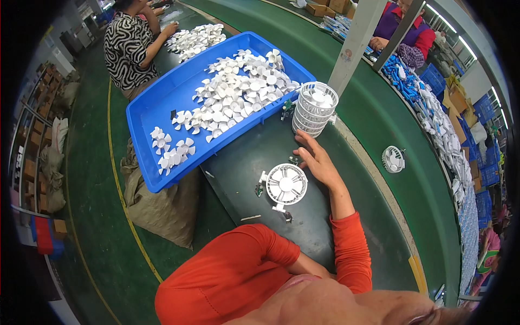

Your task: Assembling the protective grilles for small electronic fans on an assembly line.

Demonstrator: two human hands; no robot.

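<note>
My right hand (320, 164) reaches forward over the dark table with its fingers stretched and apart, holding nothing. Its fingertips are close to the foot of a stack of white round slotted fan housings (313, 111); whether they touch it I cannot tell. Just left of the hand, a white round fan housing (286, 184) lies flat on the table, with small green circuit boards (259, 190) beside it. My left forearm (310, 266) crosses low in front of me, and its hand is hidden. Beyond, a blue tray (149, 142) holds many white fan blades (238, 97).
A green conveyor belt (374, 116) runs along the right, carrying another white fan housing (394, 160). A grey metal post (355, 49) rises beside the stack. A cloth sack (162, 208) stands below the tray. One person (130, 46) works at far left, another (417, 32) across the belt.
</note>
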